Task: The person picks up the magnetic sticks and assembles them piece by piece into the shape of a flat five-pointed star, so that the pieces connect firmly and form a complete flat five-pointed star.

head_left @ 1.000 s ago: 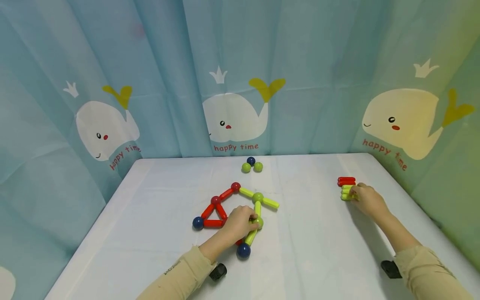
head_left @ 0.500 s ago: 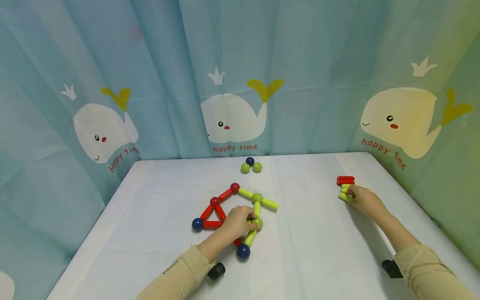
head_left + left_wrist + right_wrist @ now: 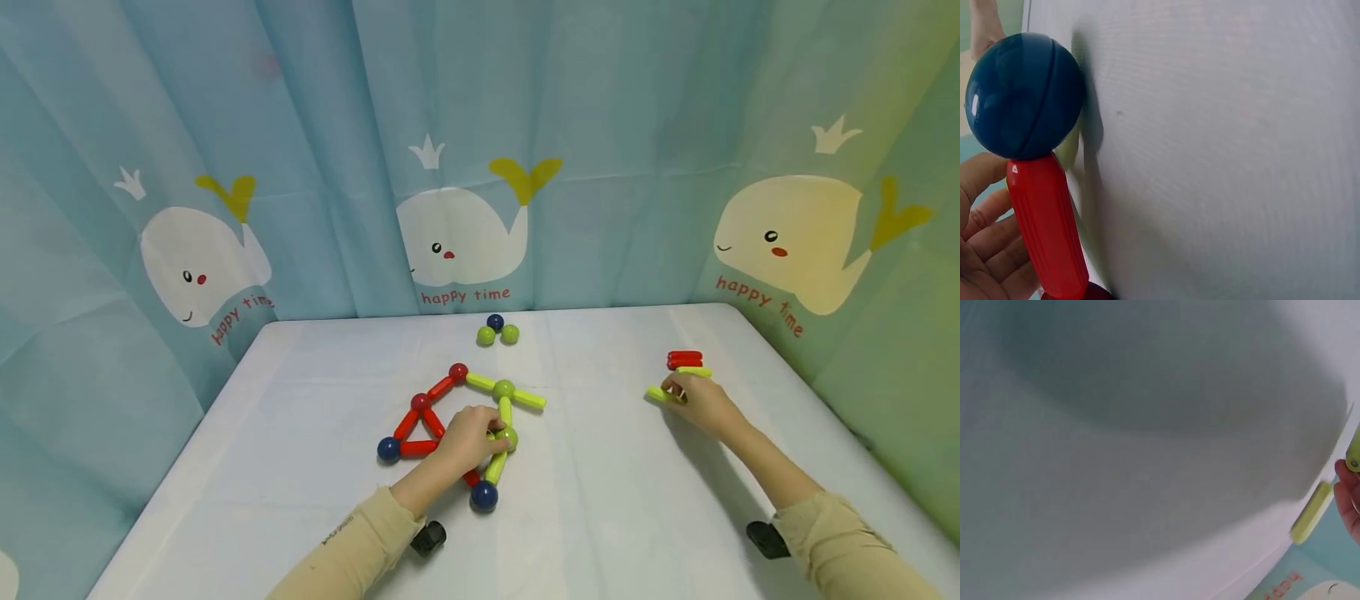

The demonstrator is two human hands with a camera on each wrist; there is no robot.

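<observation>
In the head view my left hand (image 3: 467, 440) is at a linked figure of magnetic rods and balls, finger and thumb pinching a green ball (image 3: 511, 438). A bit of green rod shows between them. In the left wrist view a red rod (image 3: 1047, 225) and a dark blue ball (image 3: 1025, 94) stand in front of the fingers, hiding the grip. My right hand (image 3: 701, 404) pinches a yellow-green rod (image 3: 659, 393), whose end also shows in the right wrist view. Behind that hand lies another yellow-green rod (image 3: 695, 372), beside red rods (image 3: 685, 359).
Two green balls (image 3: 486, 336) and a dark blue ball (image 3: 495, 322) sit near the back edge of the white table (image 3: 600, 467). The figure's red triangle (image 3: 418, 447) lies left of my left hand. A whale-print curtain (image 3: 322, 167) hangs behind.
My right hand has moved left, drawing a yellow-green rod away from the others by the red rods. The left hand keeps its place at the figure; the head view has shifted slightly.
</observation>
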